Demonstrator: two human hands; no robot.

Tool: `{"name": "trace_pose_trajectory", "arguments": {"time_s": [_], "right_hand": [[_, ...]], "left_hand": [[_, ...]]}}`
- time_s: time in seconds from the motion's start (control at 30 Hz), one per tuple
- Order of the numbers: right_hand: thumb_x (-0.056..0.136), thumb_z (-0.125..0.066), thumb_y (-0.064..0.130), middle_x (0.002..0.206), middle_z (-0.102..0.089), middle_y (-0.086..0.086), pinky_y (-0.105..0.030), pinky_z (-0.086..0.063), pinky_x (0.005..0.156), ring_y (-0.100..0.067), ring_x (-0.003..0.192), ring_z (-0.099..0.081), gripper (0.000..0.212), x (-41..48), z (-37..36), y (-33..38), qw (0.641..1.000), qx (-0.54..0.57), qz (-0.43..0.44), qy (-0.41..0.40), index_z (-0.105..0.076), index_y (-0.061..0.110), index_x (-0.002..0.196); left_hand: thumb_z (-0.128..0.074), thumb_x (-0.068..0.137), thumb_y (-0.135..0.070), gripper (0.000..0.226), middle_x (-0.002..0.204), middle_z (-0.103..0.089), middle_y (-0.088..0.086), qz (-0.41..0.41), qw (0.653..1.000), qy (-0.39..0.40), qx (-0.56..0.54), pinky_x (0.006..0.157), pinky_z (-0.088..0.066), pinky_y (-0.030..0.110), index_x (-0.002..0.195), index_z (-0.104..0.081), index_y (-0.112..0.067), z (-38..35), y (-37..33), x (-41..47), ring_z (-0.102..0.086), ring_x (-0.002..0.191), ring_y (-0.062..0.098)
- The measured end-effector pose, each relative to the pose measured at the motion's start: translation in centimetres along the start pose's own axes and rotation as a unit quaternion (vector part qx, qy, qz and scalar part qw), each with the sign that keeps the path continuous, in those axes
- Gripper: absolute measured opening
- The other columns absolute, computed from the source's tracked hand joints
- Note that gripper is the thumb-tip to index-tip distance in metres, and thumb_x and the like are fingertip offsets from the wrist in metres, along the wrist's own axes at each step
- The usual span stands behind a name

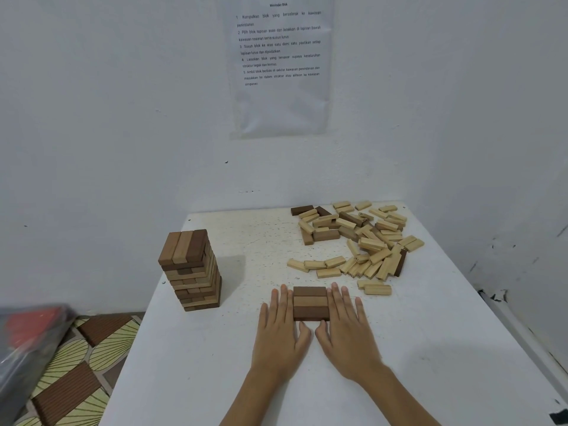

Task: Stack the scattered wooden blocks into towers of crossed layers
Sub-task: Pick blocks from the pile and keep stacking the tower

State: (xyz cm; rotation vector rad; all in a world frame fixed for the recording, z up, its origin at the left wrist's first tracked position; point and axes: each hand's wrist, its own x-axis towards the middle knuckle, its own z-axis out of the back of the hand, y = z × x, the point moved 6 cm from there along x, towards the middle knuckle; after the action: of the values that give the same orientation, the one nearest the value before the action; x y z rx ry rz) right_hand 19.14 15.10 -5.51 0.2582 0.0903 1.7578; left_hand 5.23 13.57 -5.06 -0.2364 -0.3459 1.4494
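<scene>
The thing I am working on is the three-block layer (310, 302), which lies flat on the white table (430, 348) as the base of a new tower: dark, mid-brown, dark, side by side and touching. My left hand (279, 330) lies flat against its left side and my right hand (350, 336) flat against its right. The fingers of both are straight and the thumbs meet the near edge, so the hands press the layer square without gripping it.

I judge these blocks to be light, rigid and smooth-faced. They won't bend or break, but they will skid on the tabletop and on each other at a careless nudge. The best hold on a single block is a pinch across its long sides near the middle, lowering it flat and crosswise. To tidy a layer, push on the ends with flat fingers, as now.

Beyond the layer and to its right sprawls the loose pile (362, 238), mostly pale blocks with a few dark ones, some overlapping. Two pale blocks (376, 287) lie nearest, just right of the layer. Well to the layer's left stands a finished tower (192, 269), tall and slightly uneven, so I would steer wide of it. Above the layer, a printed sheet (281, 56) hangs on the wall. Down to the left, past the table's edge, are a patterned floor mat (76, 379) and a grey bag (27, 339).
</scene>
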Motion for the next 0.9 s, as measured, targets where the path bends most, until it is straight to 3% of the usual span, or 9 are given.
{"name": "trace_pose_trajectory", "arguments": {"time_s": [0.13,0.2,0.27,0.3,0.43,0.57,0.73,0.83,0.9], "right_hand": [[0.098,-0.013,0.04,0.148,-0.042,-0.013,-0.037,-0.007,0.114,-0.028,0.137,-0.041,0.066,0.1,0.1,0.0,1.0,0.021,0.004,0.003,-0.042,0.001,0.142],[0.091,-0.017,0.047,0.157,-0.021,-0.007,-0.031,0.002,0.117,-0.021,0.146,-0.02,0.073,-0.1,0.7,0.1,0.998,0.051,0.014,-0.021,-0.025,0.005,0.151],[0.083,-0.008,0.054,0.159,0.006,0.004,-0.023,0.015,0.117,-0.01,0.147,0.007,0.081,-0.2,0.8,-0.1,0.995,0.09,0.022,-0.022,-0.003,0.016,0.155],[0.083,-0.009,0.054,0.158,0.009,0.007,-0.02,0.017,0.115,-0.007,0.146,0.012,0.08,-0.3,0.9,-0.1,0.993,0.111,0.024,-0.017,-0.002,0.021,0.155],[0.092,-0.034,0.041,0.162,-0.003,0.006,-0.022,0.01,0.116,-0.011,0.149,0.002,0.055,-0.5,1.6,0.0,0.99,0.138,0.034,-0.023,-0.027,0.031,0.146],[0.085,-0.019,0.048,0.162,-0.006,0.005,-0.031,0.0,0.12,-0.016,0.15,-0.001,0.06,-0.4,1.6,0.3,0.991,0.128,0.034,-0.017,-0.04,0.028,0.138],[0.086,-0.023,0.046,0.161,-0.014,0.009,-0.041,-0.012,0.119,-0.018,0.15,-0.007,0.056,-0.2,1.9,0.4,0.993,0.108,0.05,-0.012,-0.049,0.027,0.132],[0.085,-0.027,0.044,0.157,-0.027,0.008,-0.046,-0.028,0.112,-0.02,0.148,-0.016,0.055,0.3,2.3,0.5,0.994,0.097,0.056,-0.009,-0.053,0.022,0.127],[0.085,-0.033,0.042,0.155,-0.033,0.007,-0.044,-0.029,0.11,-0.019,0.148,-0.018,0.057,0.6,2.5,0.6,0.993,0.104,0.059,-0.005,-0.047,0.018,0.135]], "left_hand": [[0.005,0.078,-0.052,0.082,0.156,0.028,-0.004,0.009,1.0,0.002,0.004,0.112,0.025,0.024,0.151,0.018,-0.016,0.4,-0.1,-0.2,0.027,0.144,0.01],[0.0,0.079,-0.053,0.081,0.153,0.033,-0.005,0.019,1.0,-0.014,-0.018,0.11,0.026,0.019,0.149,0.023,-0.018,0.9,-0.1,-0.4,0.028,0.143,0.007],[-0.013,0.085,-0.052,0.079,0.152,0.035,-0.009,0.013,0.998,-0.035,-0.049,0.11,0.022,0.018,0.15,0.023,-0.025,1.5,-0.2,-0.7,0.03,0.141,0.004],[-0.022,0.089,-0.049,0.077,0.153,0.033,-0.011,0.004,0.997,-0.043,-0.061,0.111,0.018,0.019,0.151,0.019,-0.03,1.7,-0.3,-0.8,0.03,0.141,0.002],[-0.041,0.093,-0.038,0.062,0.156,0.023,-0.019,-0.032,0.995,-0.052,-0.083,0.114,0.008,0.023,0.144,-0.007,-0.046,2.1,-0.7,-1.0,0.023,0.143,0.0],[-0.039,0.093,-0.038,0.059,0.159,0.015,-0.019,-0.04,0.995,-0.048,-0.076,0.116,0.008,0.024,0.145,-0.012,-0.041,2.4,-1.0,-0.9,0.023,0.143,0.0],[-0.043,0.096,-0.033,0.065,0.159,0.006,-0.023,-0.04,0.995,-0.03,-0.092,0.119,0.007,0.029,0.153,-0.012,-0.031,2.6,-0.8,-0.3,0.022,0.142,-0.005],[-0.045,0.096,-0.035,0.066,0.153,-0.001,-0.025,-0.056,0.993,-0.016,-0.103,0.116,0.01,0.021,0.152,-0.011,-0.033,2.8,-0.7,0.1,0.016,0.143,-0.007],[-0.047,0.095,-0.037,0.068,0.15,-0.007,-0.026,-0.073,0.993,-0.021,-0.093,0.11,0.013,0.012,0.153,-0.013,-0.03,2.9,-0.6,0.5,0.011,0.144,-0.007]]}}
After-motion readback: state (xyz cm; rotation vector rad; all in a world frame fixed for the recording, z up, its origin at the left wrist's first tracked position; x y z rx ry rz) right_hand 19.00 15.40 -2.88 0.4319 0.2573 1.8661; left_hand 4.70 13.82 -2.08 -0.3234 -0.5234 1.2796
